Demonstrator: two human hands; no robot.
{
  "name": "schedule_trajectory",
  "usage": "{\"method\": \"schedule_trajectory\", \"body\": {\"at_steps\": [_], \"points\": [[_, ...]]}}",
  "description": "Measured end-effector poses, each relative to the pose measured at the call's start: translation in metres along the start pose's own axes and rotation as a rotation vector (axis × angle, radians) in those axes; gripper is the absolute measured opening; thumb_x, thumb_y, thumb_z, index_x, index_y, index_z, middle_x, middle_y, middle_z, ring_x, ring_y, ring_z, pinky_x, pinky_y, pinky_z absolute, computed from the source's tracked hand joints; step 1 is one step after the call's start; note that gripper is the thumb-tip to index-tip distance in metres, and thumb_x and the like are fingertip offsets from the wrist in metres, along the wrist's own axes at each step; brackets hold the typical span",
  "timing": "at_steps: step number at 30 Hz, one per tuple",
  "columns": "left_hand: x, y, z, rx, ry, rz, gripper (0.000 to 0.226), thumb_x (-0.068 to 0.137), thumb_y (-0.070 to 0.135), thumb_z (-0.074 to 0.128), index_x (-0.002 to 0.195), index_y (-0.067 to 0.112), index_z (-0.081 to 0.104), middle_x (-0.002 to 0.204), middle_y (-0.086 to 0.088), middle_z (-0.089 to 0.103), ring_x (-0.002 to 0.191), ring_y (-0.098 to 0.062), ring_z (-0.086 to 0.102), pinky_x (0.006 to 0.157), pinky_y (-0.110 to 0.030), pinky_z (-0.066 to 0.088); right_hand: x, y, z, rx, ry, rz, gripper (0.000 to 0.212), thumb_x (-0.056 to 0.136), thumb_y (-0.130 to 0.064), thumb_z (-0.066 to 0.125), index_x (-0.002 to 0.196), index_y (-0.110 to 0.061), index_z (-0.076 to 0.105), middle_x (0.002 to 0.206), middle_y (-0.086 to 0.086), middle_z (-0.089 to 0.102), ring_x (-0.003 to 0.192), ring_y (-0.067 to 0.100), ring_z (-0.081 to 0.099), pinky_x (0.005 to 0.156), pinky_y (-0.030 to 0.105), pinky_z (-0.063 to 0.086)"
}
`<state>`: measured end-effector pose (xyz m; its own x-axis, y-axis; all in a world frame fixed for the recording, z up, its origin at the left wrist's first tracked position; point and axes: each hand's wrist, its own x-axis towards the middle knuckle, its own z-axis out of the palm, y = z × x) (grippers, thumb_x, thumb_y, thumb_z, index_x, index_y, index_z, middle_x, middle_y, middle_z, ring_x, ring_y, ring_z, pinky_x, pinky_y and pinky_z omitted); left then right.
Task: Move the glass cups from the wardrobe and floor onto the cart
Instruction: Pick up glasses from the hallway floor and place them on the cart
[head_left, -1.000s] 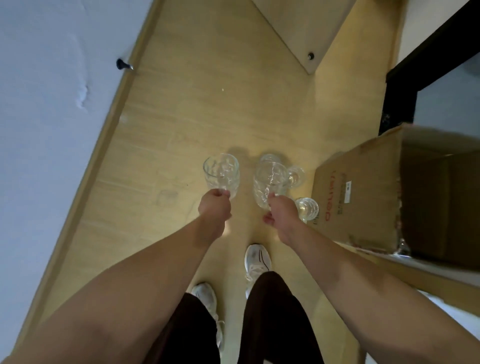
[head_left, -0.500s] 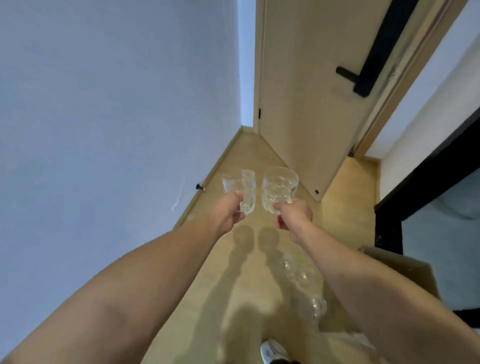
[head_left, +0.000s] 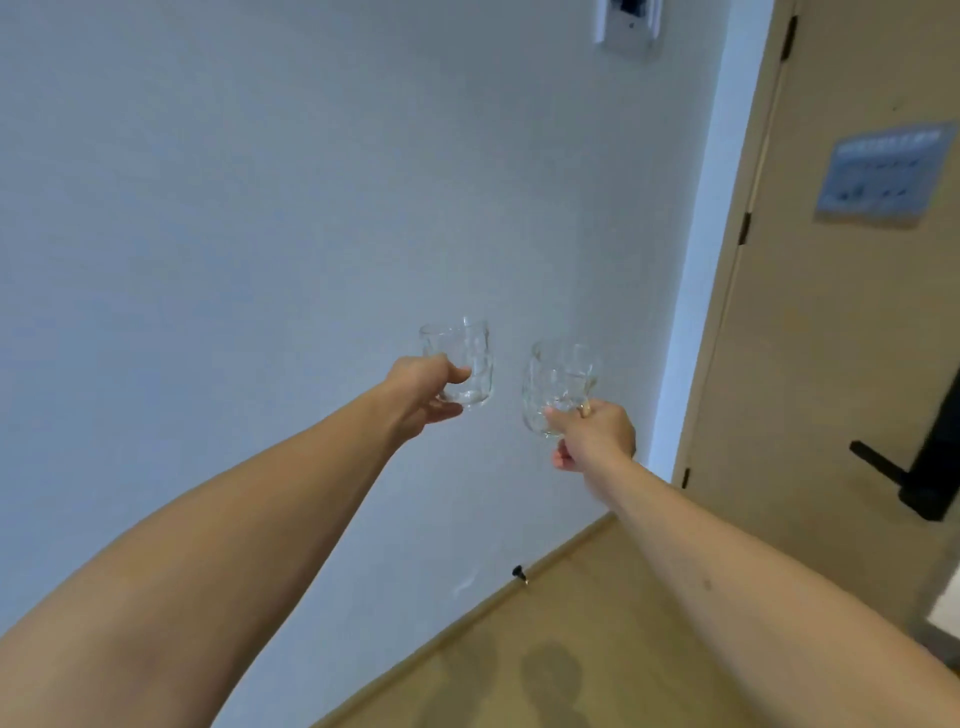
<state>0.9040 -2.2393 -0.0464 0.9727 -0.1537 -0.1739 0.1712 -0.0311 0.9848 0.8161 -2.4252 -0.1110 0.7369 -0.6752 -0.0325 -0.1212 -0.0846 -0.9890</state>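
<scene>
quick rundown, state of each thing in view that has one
left hand: gripping the left glass cup
left glass cup: held in the air, upright, looks empty
right hand: gripping the right glass cup
right glass cup: held in the air, tilted slightly, looks empty, apart from the other cup
door: appears shut
door handle: level, untouched

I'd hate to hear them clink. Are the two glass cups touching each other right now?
Apart. The head view shows bare wall between the left cup, gripped by the left hand, and the right cup, gripped by the right hand.
</scene>
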Motion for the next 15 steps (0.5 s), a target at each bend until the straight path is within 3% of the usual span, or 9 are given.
{"method": "schedule_trajectory", "body": {"at_steps": [2,5,9,15], "points": [[-0.017,0.018,-0.032,0.002,0.117,0.047,0.017,0.088,0.0,0.073,0.089,0.009,0.058,0.105,-0.011,0.059,0.082,-0.028,0.07,0.057,-0.033,0.06,-0.004,-0.018,0.02,0.033,-0.082,-0.043,0.042,0.083,-0.027,0.084,0.096,0.007,0.062,0.072,0.01,0.056,0.044,0.023,0.052,0.061,0.048,0.064],[-0.049,0.035,-0.083,-0.016,0.303,0.095,0.02,0.088,-0.003,0.073,0.086,0.008,0.056,0.093,-0.006,0.057,0.08,-0.026,0.066,0.057,-0.033,0.061,-0.021,-0.039,0.057,0.061,-0.229,-0.089,0.044,0.083,-0.025,0.083,0.098,0.01,0.06,0.072,0.009,0.054,0.046,0.023,0.054,0.062,0.049,0.064],[-0.101,0.04,-0.156,-0.034,0.572,0.127,0.022,0.086,-0.005,0.074,0.091,0.006,0.056,0.098,-0.01,0.058,0.081,-0.027,0.067,0.057,-0.033,0.06,-0.063,-0.062,0.109,0.073,-0.443,-0.125,0.032,0.083,-0.024,0.084,0.081,-0.008,0.057,0.076,0.011,0.056,0.047,0.024,0.053,0.062,0.051,0.063],[-0.204,0.035,-0.253,-0.095,0.925,0.128,0.026,0.088,-0.01,0.067,0.106,0.004,0.055,0.098,-0.011,0.062,0.077,-0.025,0.067,0.048,-0.031,0.058,-0.16,-0.086,0.176,0.081,-0.712,-0.184,0.045,0.083,-0.025,0.084,0.07,-0.016,0.042,0.073,0.012,0.057,0.042,0.025,0.055,0.061,0.051,0.063]]}}
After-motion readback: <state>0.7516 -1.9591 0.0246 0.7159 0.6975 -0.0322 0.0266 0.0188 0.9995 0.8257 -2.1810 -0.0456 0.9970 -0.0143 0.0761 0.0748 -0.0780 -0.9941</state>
